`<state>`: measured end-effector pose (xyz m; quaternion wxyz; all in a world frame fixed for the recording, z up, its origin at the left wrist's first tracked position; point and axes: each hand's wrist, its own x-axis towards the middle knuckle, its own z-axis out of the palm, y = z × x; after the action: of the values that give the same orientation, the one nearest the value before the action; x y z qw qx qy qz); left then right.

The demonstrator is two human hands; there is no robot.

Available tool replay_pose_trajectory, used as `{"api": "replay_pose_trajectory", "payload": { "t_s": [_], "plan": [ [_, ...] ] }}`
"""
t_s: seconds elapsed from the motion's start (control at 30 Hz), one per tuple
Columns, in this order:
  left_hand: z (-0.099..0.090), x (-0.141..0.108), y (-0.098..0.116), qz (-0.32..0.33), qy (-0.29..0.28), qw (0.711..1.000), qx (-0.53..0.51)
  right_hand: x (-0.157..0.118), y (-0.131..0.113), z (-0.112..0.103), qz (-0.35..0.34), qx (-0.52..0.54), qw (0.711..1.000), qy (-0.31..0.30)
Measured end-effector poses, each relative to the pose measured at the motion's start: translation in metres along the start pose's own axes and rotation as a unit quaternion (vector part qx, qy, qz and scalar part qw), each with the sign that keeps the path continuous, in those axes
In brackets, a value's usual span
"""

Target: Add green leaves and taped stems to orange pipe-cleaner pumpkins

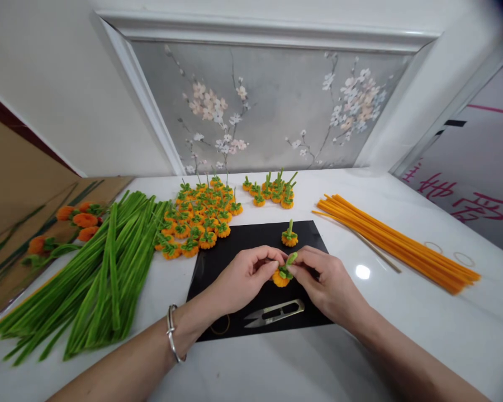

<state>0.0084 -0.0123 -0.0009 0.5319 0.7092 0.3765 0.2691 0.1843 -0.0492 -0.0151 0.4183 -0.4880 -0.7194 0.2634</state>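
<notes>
Between both hands, low over the black mat (209, 279), is a small orange pipe-cleaner pumpkin (281, 280) with a green stem standing up from its top. My left hand (251, 273) pinches it from the left with thumb and forefinger. On the other side my right hand (324, 279) is closed on the green part near the stem. A second pumpkin (289, 238) stands on the mat just beyond my fingers. Closer to me lie silver thread snips (274, 314), their blades pointing left.
Green pipe cleaners (113, 273) are heaped at left, beside orange flower-like pieces (85, 220) on cardboard. Many finished-looking pumpkins (197, 218) cluster behind the mat, with a smaller group (272, 190) farther right. Orange pipe cleaners (402, 245) lie in a bundle at right, near two rubber bands (463, 259).
</notes>
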Motion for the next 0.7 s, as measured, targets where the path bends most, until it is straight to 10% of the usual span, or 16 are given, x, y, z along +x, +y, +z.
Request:
{"api": "replay_pose_trajectory", "payload": {
  "t_s": [0.7],
  "plan": [
    [0.0006, 0.0017, -0.0016, -0.018, 0.014, 0.999, -0.043, -0.0015, -0.0017, 0.0076, 0.008, -0.012, 0.998, 0.053]
  ]
}}
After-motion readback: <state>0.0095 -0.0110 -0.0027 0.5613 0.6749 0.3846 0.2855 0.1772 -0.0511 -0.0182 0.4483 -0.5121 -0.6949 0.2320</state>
